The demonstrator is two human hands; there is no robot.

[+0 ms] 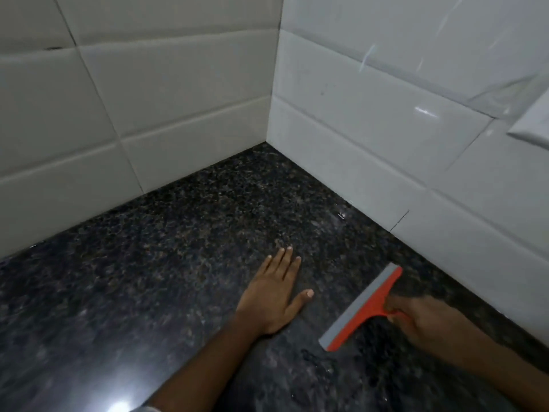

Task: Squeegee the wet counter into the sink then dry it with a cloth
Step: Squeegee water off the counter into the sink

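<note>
A dark speckled granite counter (pixel 178 248) fills the lower view, running into a corner of white tiled walls. My left hand (pixel 274 295) lies flat on the counter with its fingers straight and spread, pointing toward the corner. To its right, my right hand (pixel 421 319) grips the handle of an orange squeegee (pixel 364 307), whose grey blade rests on the counter and faces my left hand. Small water beads show on the counter below the squeegee. No sink and no cloth are in view.
White tiled walls (pixel 371 129) meet at the corner behind the counter. A white fitting (pixel 531 126) juts from the right wall at the frame's edge. A bright light glare reflects off the counter near the bottom left.
</note>
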